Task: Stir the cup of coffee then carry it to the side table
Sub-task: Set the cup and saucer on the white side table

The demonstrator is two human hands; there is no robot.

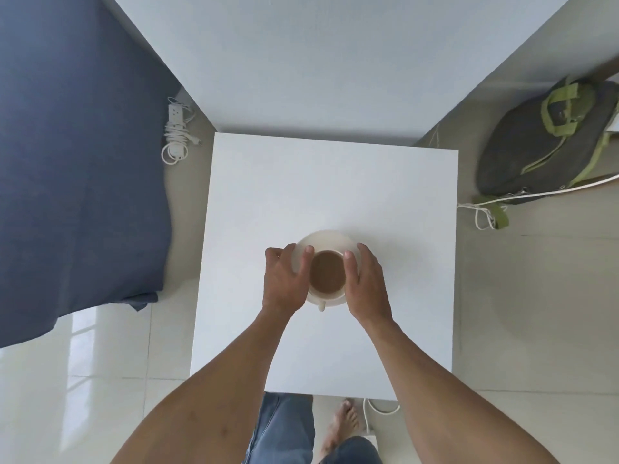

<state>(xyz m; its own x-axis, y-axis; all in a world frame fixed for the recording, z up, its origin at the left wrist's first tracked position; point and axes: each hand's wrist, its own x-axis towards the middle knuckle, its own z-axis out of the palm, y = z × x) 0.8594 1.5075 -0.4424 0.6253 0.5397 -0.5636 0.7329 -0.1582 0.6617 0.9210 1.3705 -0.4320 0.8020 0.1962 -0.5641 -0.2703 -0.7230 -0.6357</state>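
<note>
A white cup of brown coffee (327,271) stands on a white saucer (326,238) over the middle of the white side table (385,195). The cup's handle points toward me. My left hand (284,279) grips the saucer's left rim, thumb on top by the cup. On the opposite side, my right hand (366,283) holds the saucer's right rim the same way. Whether the saucer touches the tabletop or hangs just above it, I cannot tell. No spoon is in view.
A bed with a blue sheet (77,162) lies left of the table. A coiled white power strip (176,132) lies on the floor at the back left. A dark backpack with green straps (542,139) and white cables (485,212) lie at right. My legs (284,433) stand at the table's near edge.
</note>
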